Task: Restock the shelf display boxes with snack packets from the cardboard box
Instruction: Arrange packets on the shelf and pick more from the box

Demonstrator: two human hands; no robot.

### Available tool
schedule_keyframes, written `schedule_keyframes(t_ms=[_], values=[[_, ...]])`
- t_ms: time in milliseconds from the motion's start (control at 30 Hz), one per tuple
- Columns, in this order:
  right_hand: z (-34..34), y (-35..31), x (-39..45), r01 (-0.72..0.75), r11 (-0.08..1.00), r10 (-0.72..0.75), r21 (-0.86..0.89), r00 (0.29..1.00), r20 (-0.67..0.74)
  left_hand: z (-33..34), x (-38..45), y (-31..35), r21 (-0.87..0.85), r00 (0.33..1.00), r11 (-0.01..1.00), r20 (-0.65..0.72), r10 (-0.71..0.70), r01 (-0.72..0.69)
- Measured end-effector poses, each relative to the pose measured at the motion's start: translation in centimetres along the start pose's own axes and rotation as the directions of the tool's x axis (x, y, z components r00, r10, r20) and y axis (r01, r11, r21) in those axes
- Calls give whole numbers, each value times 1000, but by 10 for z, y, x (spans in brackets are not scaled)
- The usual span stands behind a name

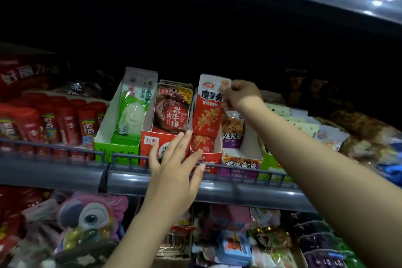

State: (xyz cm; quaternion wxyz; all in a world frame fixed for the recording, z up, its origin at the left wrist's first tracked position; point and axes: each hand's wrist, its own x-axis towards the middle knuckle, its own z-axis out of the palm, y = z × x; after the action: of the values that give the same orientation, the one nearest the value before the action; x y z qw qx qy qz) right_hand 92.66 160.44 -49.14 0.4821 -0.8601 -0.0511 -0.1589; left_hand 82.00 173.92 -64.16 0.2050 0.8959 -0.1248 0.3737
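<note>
Head view shows us reaching up to a dim shelf where a row of open display boxes stands behind a grey shelf rail (65, 154). Our right hand (240, 94) pinches the upper right corner of a red-and-white snack packet (208, 105) between thumb and fingers, holding it upright over the red display box (207, 158) that already has at least one matching packet lying low in it. Our left hand (174, 172) is spread flat, fingers fanned, and grips nothing; its fingertips rest against the front of the neighbouring box of dark-red packets (152, 148) and the edge of the red box, seemingly steadying them. To the left stands a green box with a pale green packet (136, 102), and to the right a purple box (240, 162). We cannot see the cardboard supply box from here. We judge that we are mid-placement: the packet's lower edge is at the mouth of its box but not yet seated. Next we need to slide it straight down behind the front wall, keep it facing forward, and let go only once it stands by itself.
</note>
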Motion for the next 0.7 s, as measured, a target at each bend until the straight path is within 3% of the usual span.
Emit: schedule_keyframes(t_ms=[233,467,700], values=[[28,31,4,15,963,-11,-269,1000,17,-2,-1,-2,41,999,999,36,10,-11],[41,40,9,20,943,-28,-331,999,-20,-1,-1,-2,38,999,999,34,8,-10],[37,47,1,66,956,-84,-285,995,-53,0,-1,-3,18,999,1000,39,-5,4]])
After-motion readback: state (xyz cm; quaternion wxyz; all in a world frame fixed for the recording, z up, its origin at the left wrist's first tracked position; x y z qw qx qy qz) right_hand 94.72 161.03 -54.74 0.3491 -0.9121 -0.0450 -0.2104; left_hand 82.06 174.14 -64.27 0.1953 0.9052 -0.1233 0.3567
